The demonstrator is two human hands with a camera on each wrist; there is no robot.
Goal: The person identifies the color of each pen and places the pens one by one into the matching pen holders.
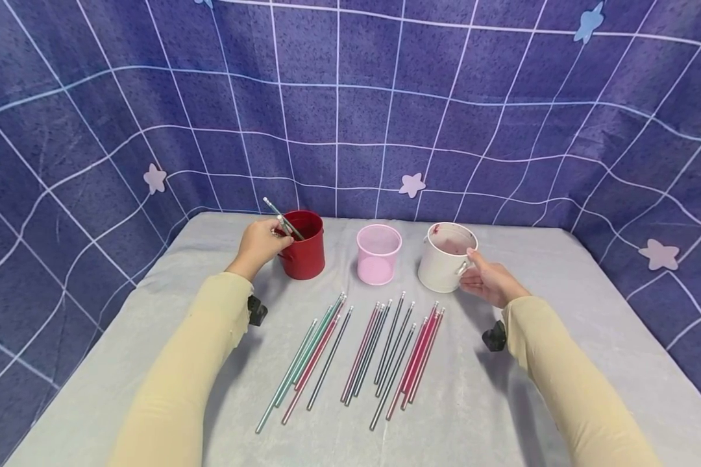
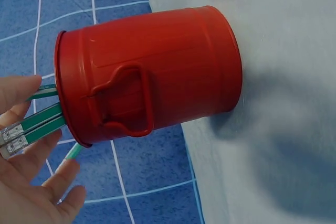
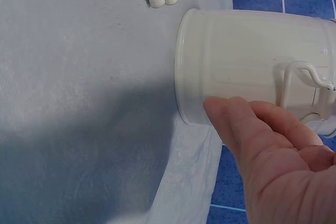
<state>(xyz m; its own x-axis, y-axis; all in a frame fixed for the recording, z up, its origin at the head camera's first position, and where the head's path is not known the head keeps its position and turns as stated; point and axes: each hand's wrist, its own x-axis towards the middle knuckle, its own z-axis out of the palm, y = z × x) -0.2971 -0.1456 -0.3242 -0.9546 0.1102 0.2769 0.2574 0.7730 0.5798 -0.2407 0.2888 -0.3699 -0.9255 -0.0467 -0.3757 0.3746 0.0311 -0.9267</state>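
Note:
In the head view my left hand [image 1: 261,243] is at the rim of a red bucket [image 1: 306,256]. Several green pencils [image 2: 44,121] stand in the bucket, their eraser ends sticking out between my thumb and fingers. Those fingers look loosely spread around the pencils, not pinching them. My right hand [image 1: 491,280] rests against the side of a white bucket [image 1: 441,269] near its handle. Seen from the right wrist, the fingertips [image 3: 239,106] lie nearly straight along the white wall. A pink mesh cup [image 1: 377,263] stands between the two buckets.
Green pencils [image 1: 296,370], dark pencils [image 1: 370,350] and red pencils [image 1: 420,363] lie in rows on the grey cloth [image 1: 473,408], erasers toward the containers. Behind the table hangs a blue curtain [image 1: 362,143] with white lines and stars.

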